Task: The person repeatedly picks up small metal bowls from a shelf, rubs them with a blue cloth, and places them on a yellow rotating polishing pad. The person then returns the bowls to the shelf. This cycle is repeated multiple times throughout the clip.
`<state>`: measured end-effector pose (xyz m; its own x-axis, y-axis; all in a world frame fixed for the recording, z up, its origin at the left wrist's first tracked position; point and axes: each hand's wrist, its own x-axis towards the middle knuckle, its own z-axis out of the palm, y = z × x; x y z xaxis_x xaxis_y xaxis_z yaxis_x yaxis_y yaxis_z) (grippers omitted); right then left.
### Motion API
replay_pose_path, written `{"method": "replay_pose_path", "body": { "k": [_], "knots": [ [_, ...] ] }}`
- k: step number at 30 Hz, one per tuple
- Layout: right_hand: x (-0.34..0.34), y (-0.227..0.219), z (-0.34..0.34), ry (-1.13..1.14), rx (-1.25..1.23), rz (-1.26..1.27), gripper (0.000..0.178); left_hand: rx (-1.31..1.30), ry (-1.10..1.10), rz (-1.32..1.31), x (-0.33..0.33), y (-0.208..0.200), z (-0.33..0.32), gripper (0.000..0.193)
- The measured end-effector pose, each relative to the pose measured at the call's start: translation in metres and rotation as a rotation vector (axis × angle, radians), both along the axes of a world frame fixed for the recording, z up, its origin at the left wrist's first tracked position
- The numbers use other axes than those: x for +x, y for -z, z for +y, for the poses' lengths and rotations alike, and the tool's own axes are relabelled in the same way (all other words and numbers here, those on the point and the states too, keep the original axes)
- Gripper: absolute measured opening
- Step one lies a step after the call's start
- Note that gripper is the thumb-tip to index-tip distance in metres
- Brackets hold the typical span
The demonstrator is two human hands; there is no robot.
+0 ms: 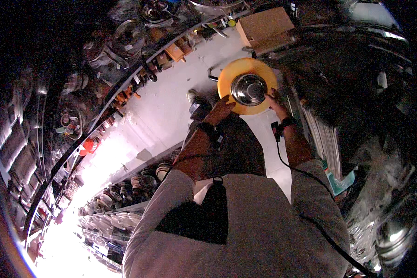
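In front of me is a wide round yellow disc (pixel 227 76) with a shiny domed metal piece (pixel 249 89) at its middle. My left hand (pixel 221 111) is closed on the near left part of the disc's rim. At the near right rim my right hand (pixel 277 104) grips it too, its thumb reaching to the metal piece. Fingers under the rim are hidden. Black bands with a dark cable circle both wrists. Just left of my left hand, a dark shoe-like shape (pixel 199 107) shows on the floor.
A pale floor aisle (pixel 157 106) runs from lower left to upper right. Shelves with pans and glass lids (pixel 129 38) line its far side. A cardboard box (pixel 265 27) stands beyond the disc. Stacked bowls (pixel 139 183) lie left; a stack of thin white sheets (pixel 322 139) stands right.
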<state>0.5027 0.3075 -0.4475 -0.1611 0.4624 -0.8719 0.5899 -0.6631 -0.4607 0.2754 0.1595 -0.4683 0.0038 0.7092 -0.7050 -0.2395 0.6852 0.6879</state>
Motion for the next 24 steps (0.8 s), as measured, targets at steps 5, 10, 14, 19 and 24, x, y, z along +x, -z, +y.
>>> {"method": "replay_pose_path", "body": {
  "k": [5,10,14,19,24],
  "knots": [
    [-0.002,0.038,0.006,-0.131,0.124,0.01,0.076,-0.062,-0.026,-0.098,0.019,0.005,0.009,0.056],
    [-0.009,0.055,0.006,-0.276,0.198,0.017,0.073,-0.084,0.138,-0.086,0.011,0.022,0.032,0.06],
    [-0.017,0.035,0.004,-0.189,0.28,0.055,0.07,0.222,0.232,-0.037,0.013,0.067,0.009,0.07],
    [-0.001,0.061,-0.016,-0.241,0.448,0.027,0.068,0.002,-0.008,-0.198,0.028,0.046,0.015,0.071],
    [0.007,0.068,-0.03,-0.242,0.447,0.037,0.067,-0.036,0.013,-0.233,0.025,0.051,0.014,0.07]
  ]
}}
